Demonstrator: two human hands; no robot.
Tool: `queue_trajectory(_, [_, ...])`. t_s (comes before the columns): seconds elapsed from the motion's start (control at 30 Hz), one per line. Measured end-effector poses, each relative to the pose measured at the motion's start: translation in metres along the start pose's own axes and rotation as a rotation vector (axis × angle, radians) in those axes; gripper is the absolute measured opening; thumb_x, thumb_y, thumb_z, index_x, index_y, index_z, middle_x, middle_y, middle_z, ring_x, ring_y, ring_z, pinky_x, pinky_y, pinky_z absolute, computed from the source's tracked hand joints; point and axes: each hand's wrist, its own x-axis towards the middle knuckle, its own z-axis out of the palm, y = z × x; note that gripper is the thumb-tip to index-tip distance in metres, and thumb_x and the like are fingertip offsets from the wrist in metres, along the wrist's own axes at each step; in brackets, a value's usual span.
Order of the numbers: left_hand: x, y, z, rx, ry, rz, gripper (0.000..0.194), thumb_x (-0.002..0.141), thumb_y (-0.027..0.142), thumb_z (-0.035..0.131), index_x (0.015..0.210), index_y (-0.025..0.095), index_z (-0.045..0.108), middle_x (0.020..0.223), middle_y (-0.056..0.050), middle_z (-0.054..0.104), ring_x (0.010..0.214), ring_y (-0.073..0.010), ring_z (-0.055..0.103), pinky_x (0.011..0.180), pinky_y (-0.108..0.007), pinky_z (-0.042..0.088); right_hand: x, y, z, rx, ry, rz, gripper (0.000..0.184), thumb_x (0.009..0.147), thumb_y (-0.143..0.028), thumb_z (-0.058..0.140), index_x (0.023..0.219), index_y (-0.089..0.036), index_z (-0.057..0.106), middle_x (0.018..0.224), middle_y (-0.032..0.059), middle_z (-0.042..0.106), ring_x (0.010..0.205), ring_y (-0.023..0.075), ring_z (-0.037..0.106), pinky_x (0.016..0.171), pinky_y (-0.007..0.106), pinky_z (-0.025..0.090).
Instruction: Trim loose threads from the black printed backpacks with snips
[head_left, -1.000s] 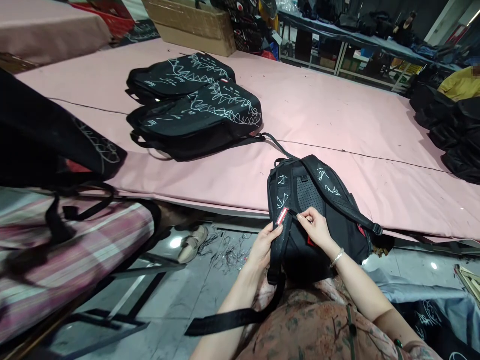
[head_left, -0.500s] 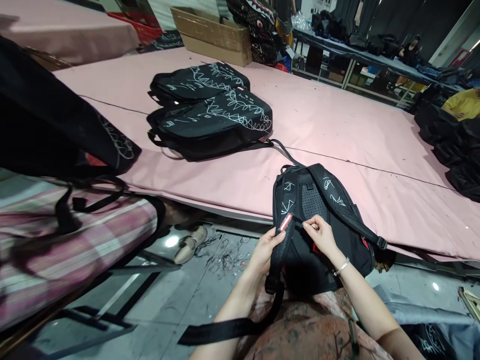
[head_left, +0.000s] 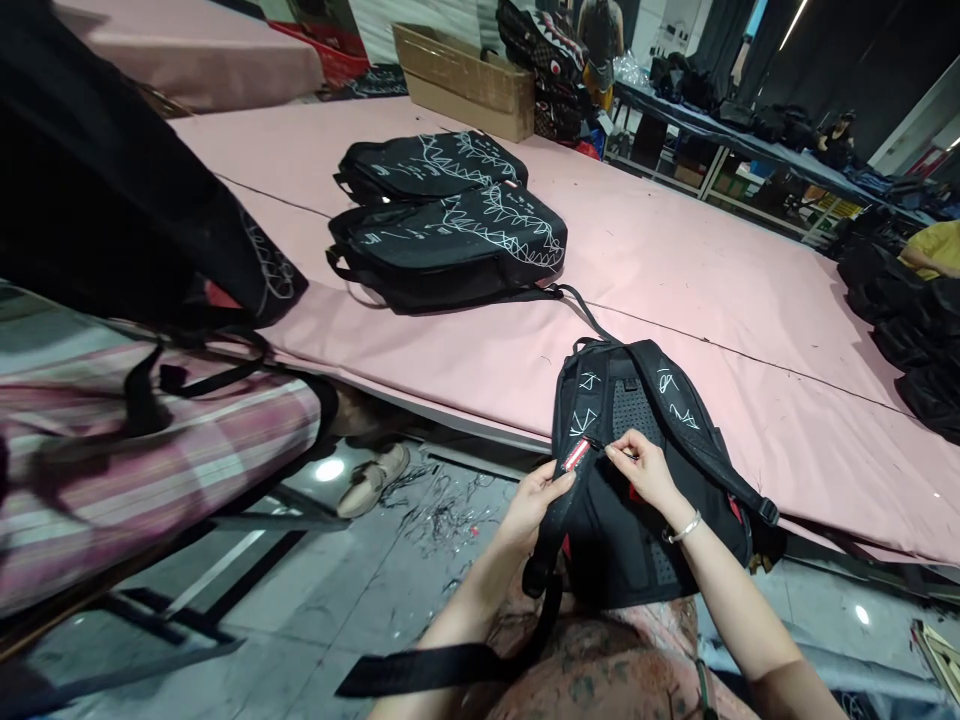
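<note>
A black backpack (head_left: pixel 637 550) with white scribbled markings leans against the table edge and my lap, its straps facing up. My left hand (head_left: pixel 534 505) is closed round its left shoulder strap (head_left: pixel 559 515), thumb just below a red-and-white label (head_left: pixel 576 455). My right hand (head_left: pixel 646 472) is pinched beside that label, over the back panel. Between its fingertips and the strap runs a small thin dark piece, too small to name. The strap's loose webbing end (head_left: pixel 427 670) hangs across my left forearm.
Two black backpacks (head_left: pixel 457 245) lie on the pink-covered table (head_left: pixel 712 270), a cardboard box (head_left: pixel 465 85) behind them. At left, another black bag (head_left: pixel 112 200) stands near a plaid-covered seat (head_left: pixel 247 430). Black bags (head_left: pixel 892 300) are piled at right. Thread scraps litter the floor (head_left: pixel 375 580).
The view has shifted slightly, so the table and bags appear further right. My left hand still grips the strap; my right fingers stay pinched by the label, with the dark piece seeming shorter.
</note>
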Motion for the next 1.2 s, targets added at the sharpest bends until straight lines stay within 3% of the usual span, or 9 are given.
queue_trajectory(0.27, [0.0, 0.003, -0.003, 0.038, 0.0, 0.012, 0.037, 0.062, 0.028, 0.074, 0.096, 0.014, 0.066, 0.088, -0.008, 0.07, 0.076, -0.0182, 0.064, 0.072, -0.028, 0.049, 0.003, 0.002, 0.002, -0.036, -0.007, -0.042, 0.026, 0.079, -0.045, 0.052, 0.075, -0.019, 0.055, 0.065, -0.0014, 0.053, 0.054, 0.0101, 0.042, 0.048, 0.021, 0.03])
queue_trajectory(0.47, [0.003, 0.003, -0.011, 0.084, 0.01, 0.045, 0.035, 0.063, 0.029, 0.074, 0.094, 0.014, 0.067, 0.087, -0.006, 0.07, 0.075, -0.0174, 0.063, 0.067, -0.024, 0.049, 0.012, 0.017, 0.002, 0.09, -0.01, 0.015, 0.029, 0.076, -0.046, 0.056, 0.069, -0.018, 0.053, 0.055, -0.0055, 0.041, 0.049, 0.0083, 0.034, 0.048, 0.021, 0.028])
queue_trajectory(0.7, [0.006, 0.004, -0.025, 0.135, -0.058, 0.029, 0.034, 0.063, 0.029, 0.074, 0.093, 0.014, 0.065, 0.072, -0.006, 0.069, 0.065, -0.0194, 0.066, 0.057, -0.024, 0.049, 0.025, 0.022, -0.003, 0.12, -0.167, 0.031, 0.032, 0.071, -0.048, 0.061, 0.073, -0.017, 0.055, 0.055, -0.0065, 0.041, 0.048, 0.0072, 0.034, 0.048, 0.021, 0.028])
queue_trajectory(0.83, [0.003, 0.007, -0.028, 0.148, -0.092, 0.047, 0.034, 0.063, 0.028, 0.074, 0.093, 0.014, 0.065, 0.071, -0.006, 0.068, 0.064, -0.0203, 0.066, 0.054, -0.023, 0.049, 0.041, 0.018, -0.007, 0.142, -0.252, -0.017, 0.031, 0.07, -0.047, 0.063, 0.07, -0.016, 0.054, 0.058, -0.0045, 0.048, 0.051, 0.0072, 0.039, 0.05, 0.021, 0.033])
queue_trajectory(0.97, [0.001, 0.014, -0.032, 0.137, -0.114, 0.062, 0.039, 0.062, 0.022, 0.074, 0.099, 0.014, 0.064, 0.072, -0.006, 0.068, 0.061, -0.0181, 0.064, 0.05, -0.021, 0.048, 0.059, 0.019, -0.017, 0.18, -0.326, 0.03, 0.033, 0.069, -0.048, 0.064, 0.07, -0.016, 0.055, 0.054, -0.0051, 0.049, 0.046, 0.0065, 0.04, 0.046, 0.02, 0.032])
queue_trajectory(1.2, [0.008, 0.021, -0.043, 0.168, -0.145, 0.119, 0.038, 0.061, 0.017, 0.072, 0.099, 0.014, 0.065, 0.083, -0.006, 0.067, 0.068, -0.0163, 0.062, 0.061, -0.024, 0.051, 0.091, 0.017, -0.031, 0.148, -0.468, 0.062, 0.036, 0.062, -0.047, 0.07, 0.074, -0.014, 0.061, 0.059, -0.0023, 0.057, 0.048, 0.0064, 0.046, 0.045, 0.019, 0.036])
